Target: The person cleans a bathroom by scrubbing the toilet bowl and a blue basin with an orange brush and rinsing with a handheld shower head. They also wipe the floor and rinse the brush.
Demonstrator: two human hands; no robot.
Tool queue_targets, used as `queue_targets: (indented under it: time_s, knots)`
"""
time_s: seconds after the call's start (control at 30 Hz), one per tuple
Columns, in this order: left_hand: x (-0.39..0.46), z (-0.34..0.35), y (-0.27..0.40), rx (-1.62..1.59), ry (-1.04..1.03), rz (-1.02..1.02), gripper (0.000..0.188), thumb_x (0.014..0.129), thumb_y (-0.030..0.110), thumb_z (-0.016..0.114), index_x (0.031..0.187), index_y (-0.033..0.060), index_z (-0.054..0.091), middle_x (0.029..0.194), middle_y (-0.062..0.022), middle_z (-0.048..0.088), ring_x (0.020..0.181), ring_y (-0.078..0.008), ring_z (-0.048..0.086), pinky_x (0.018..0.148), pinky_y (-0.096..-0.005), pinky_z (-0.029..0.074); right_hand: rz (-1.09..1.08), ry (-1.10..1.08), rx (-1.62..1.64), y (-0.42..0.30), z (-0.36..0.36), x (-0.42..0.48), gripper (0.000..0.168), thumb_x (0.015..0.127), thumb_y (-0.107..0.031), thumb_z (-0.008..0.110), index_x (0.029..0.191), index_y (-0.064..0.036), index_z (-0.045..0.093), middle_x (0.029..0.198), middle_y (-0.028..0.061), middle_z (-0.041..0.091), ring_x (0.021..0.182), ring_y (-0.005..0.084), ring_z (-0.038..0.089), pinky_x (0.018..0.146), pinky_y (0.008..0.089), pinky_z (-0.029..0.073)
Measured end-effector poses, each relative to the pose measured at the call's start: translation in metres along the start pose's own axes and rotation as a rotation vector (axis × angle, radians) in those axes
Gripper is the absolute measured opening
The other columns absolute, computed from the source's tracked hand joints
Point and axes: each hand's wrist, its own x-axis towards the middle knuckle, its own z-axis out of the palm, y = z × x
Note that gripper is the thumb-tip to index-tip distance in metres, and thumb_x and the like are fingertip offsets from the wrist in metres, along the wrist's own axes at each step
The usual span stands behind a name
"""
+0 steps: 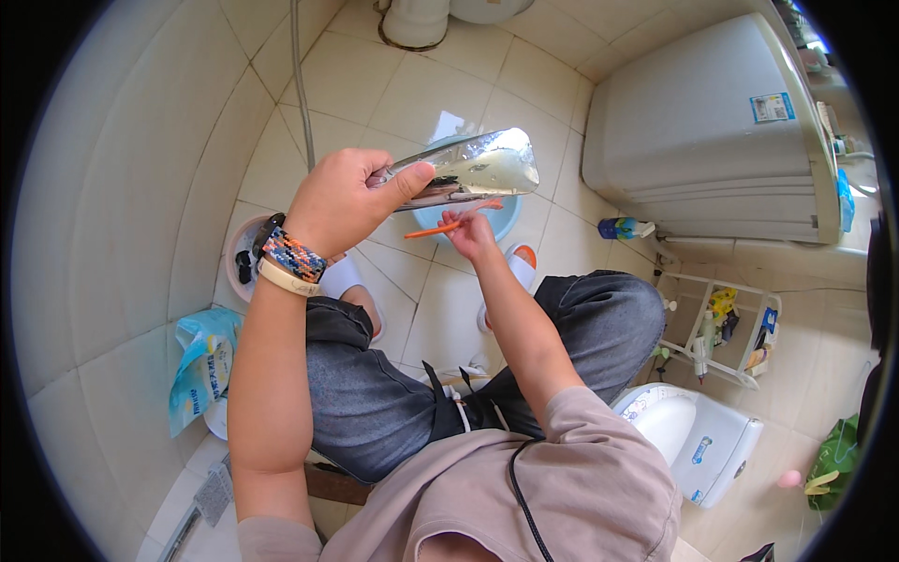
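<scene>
My left hand [344, 200], with a braided watch band and a pale bracelet at the wrist, grips one end of a shiny, mirror-like tapered piece [491, 165], apparently metal. Its wide rounded end points right, and drops of water show on its surface. Below it, my right hand [472, 237] holds a thin orange brush [426, 232] by its handle. The brush head is partly blurred near the piece's lower edge; whether they touch I cannot tell. Underneath both hands is a light blue basin [515, 214] on the floor, largely hidden by the piece and the hands.
To the left stand a pink basin [234, 270] with dark items and a blue plastic pouch [204, 365]. A spray bottle [621, 228], a white rack [744, 376] and a white potty seat [723, 435] are on the right, below a large white appliance [692, 119]. A grey hose [300, 91] runs along the wall.
</scene>
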Motion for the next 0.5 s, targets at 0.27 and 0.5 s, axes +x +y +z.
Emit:
queue_targets:
  time_s: [0.27, 0.5]
  knots:
    - [0.001, -0.001, 0.007, -0.032, 0.028, -0.008, 0.059, 0.09, 0.052, 0.063, 0.064, 0.002, 0.049, 0.056, 0.0016, 0.039, 0.054, -0.0091, 0.034, 0.047, -0.0288, 0.029, 0.021, -0.078, -0.161, -0.006, 0.011, 0.008, 0.014, 0.094, -0.014, 0.049, 0.105, -0.005, 0.052, 0.085, 0.0076, 0.054, 0.084, 0.0264, 0.06, 0.084, 0.0499, 0.051]
    - [-0.001, -0.011, -0.004, -0.16, 0.212, -0.086, 0.069, 0.086, 0.062, 0.062, 0.058, 0.001, 0.045, 0.051, -0.002, 0.036, 0.049, -0.0131, 0.035, 0.045, -0.0323, 0.029, -0.078, -0.127, -0.656, 0.022, 0.045, -0.022, 0.03, 0.101, -0.023, 0.053, 0.129, -0.015, 0.05, 0.077, 0.0008, 0.052, 0.066, 0.0142, 0.053, 0.061, 0.0339, 0.049]
